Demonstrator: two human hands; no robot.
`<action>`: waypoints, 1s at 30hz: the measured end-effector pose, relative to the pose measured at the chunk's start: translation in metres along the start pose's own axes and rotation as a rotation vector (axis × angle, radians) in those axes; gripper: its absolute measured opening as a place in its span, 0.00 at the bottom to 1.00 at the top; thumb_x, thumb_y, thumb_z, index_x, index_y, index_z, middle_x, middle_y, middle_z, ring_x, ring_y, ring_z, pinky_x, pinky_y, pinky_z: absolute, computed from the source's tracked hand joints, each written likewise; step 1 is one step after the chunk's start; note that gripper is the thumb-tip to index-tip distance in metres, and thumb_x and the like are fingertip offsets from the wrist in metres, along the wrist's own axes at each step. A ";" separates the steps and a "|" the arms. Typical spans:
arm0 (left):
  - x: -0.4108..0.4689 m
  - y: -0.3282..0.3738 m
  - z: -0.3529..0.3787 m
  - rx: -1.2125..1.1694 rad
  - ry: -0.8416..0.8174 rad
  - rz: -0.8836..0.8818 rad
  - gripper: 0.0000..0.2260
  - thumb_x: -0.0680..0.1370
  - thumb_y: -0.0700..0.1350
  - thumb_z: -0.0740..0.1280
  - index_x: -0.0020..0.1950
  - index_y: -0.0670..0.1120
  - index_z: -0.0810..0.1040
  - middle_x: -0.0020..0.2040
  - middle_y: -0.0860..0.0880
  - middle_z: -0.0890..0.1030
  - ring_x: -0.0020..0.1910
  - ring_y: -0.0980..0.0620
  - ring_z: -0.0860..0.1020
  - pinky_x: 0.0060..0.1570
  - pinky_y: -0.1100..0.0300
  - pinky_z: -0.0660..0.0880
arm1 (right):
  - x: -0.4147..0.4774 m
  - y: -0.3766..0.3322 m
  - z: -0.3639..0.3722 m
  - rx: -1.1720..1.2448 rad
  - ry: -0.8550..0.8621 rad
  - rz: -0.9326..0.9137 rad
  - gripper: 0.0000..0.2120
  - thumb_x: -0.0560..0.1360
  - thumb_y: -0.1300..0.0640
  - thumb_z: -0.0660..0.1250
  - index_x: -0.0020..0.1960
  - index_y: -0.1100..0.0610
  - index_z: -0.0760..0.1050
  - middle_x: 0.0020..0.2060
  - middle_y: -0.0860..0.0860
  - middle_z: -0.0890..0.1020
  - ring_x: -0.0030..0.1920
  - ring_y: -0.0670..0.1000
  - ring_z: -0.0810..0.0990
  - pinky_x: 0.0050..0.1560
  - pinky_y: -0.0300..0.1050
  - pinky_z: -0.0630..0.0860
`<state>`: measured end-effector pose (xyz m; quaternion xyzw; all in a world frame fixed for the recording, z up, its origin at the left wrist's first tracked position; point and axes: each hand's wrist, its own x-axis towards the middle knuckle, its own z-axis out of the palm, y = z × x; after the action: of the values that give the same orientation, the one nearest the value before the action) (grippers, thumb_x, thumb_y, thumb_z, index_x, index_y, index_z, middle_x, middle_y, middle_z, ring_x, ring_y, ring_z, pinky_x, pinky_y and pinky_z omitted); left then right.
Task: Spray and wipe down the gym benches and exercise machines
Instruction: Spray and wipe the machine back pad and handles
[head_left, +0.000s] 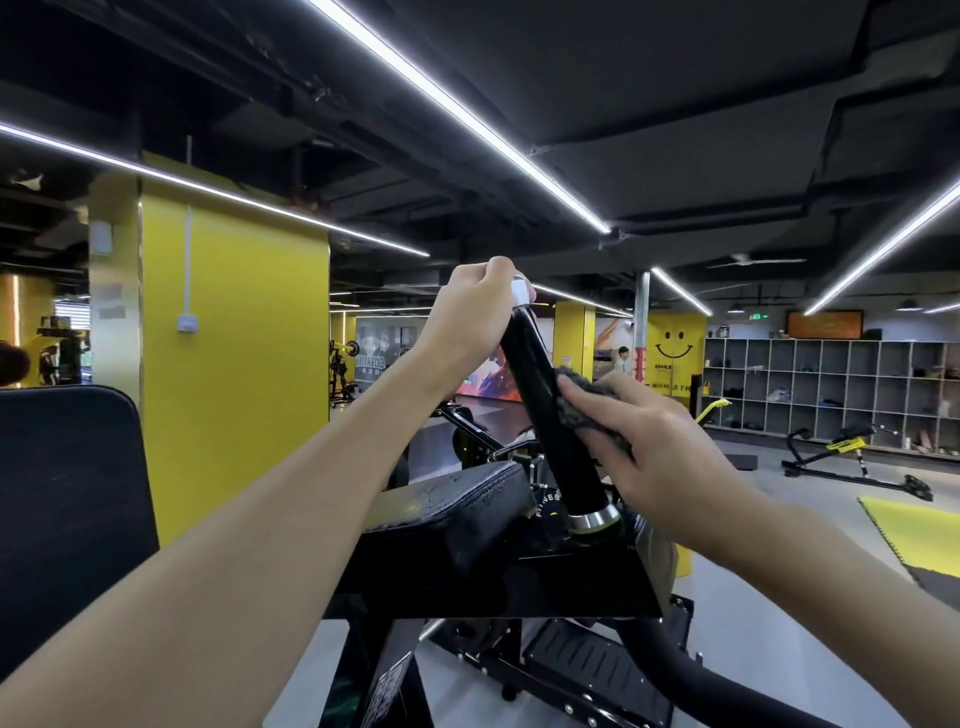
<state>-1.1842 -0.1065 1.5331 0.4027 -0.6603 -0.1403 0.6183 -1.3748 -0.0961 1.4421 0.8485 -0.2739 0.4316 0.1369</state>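
In the centre of the frame a black handle (550, 415) rises at a slant from the exercise machine (571, 577), its top leaning toward the upper left and its foot set in a silver collar (595, 519) at lower centre. The left hand (470, 312) is closed around the very top of this handle, fingers curled over its pale end cap (521, 292), with the forearm running down to the lower left corner. The right hand (660, 447), coming in from the lower right, holds a bunched grey cloth (587, 405) and presses it against the right side of the handle about midway along its length; the fingers lie over the cloth, and part of it shows beneath the palm. Just left of the collar sits a black padded rest (467, 499) with small wet droplets on its surface. A larger black pad (67, 493) fills the left edge of the frame. Behind it stands a yellow pillar (234, 364). At the right, in the background, are open cubby shelves (831, 395), a yellow and black bench (852, 452) on the floor before them, and a yellow mat (914, 535) near the right edge.
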 end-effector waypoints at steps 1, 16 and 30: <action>-0.001 0.001 0.000 -0.008 0.005 -0.003 0.19 0.76 0.48 0.52 0.44 0.40 0.80 0.46 0.30 0.80 0.38 0.44 0.77 0.41 0.44 0.77 | -0.008 0.001 -0.001 -0.010 -0.028 0.000 0.24 0.79 0.63 0.66 0.74 0.54 0.69 0.53 0.45 0.75 0.50 0.47 0.75 0.52 0.38 0.72; 0.002 -0.001 0.001 0.048 0.046 0.005 0.19 0.75 0.49 0.53 0.44 0.40 0.81 0.39 0.39 0.81 0.39 0.44 0.77 0.46 0.49 0.76 | 0.076 -0.014 -0.007 0.926 0.126 0.530 0.18 0.77 0.68 0.59 0.55 0.52 0.82 0.49 0.59 0.85 0.46 0.57 0.83 0.45 0.53 0.80; 0.002 -0.007 0.005 -0.010 0.027 0.088 0.21 0.74 0.48 0.52 0.40 0.31 0.74 0.40 0.46 0.73 0.40 0.51 0.69 0.42 0.54 0.66 | 0.062 0.002 0.002 1.003 0.023 0.510 0.19 0.79 0.70 0.58 0.60 0.56 0.82 0.47 0.57 0.85 0.46 0.54 0.82 0.42 0.42 0.78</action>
<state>-1.1860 -0.1138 1.5288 0.3718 -0.6682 -0.1108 0.6348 -1.3447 -0.1199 1.4906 0.7120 -0.2299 0.5375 -0.3890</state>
